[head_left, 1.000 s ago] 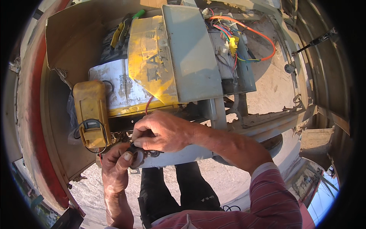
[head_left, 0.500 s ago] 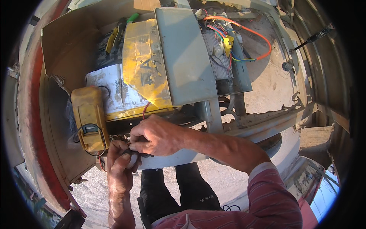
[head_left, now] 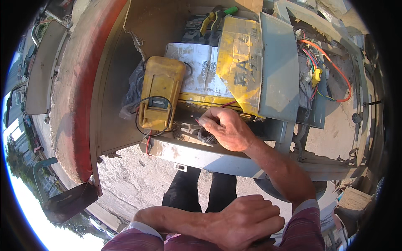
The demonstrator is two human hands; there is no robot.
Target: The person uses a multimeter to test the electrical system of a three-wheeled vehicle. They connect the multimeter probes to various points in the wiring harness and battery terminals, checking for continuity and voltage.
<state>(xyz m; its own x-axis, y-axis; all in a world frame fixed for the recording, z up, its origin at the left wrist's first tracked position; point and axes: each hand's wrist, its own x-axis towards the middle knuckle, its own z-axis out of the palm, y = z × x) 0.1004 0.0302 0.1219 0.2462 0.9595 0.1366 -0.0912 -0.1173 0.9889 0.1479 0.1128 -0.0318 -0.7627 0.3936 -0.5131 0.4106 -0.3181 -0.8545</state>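
Observation:
My right hand (head_left: 226, 127) reaches forward and is closed around a black ribbed hose (head_left: 204, 137) lying on a grey metal ledge (head_left: 197, 157). A thin red wire (head_left: 228, 103) runs just past its fingers. Beside it on the left lies a yellow multimeter (head_left: 161, 98) with black leads looped around it. Behind the hand sits a battery with a white label (head_left: 197, 73), partly under a yellow sheet (head_left: 240, 62). My left hand (head_left: 247, 219) is low by my body, resting across my striped sleeve (head_left: 305, 226); something dark shows under its fingertips.
A grey metal lid (head_left: 278, 69) leans over the battery. Coloured wires (head_left: 322, 71) bunch at the right. Pliers with yellow and green handles (head_left: 217, 16) lie at the back. A red curved panel (head_left: 79, 83) bounds the left. Concrete ground (head_left: 138, 184) lies below, around my dark trouser legs (head_left: 197, 192).
My left hand has let go near the hose and dropped back to my body. My right hand stays on the hose. The view has shifted, so the compartment sits further right.

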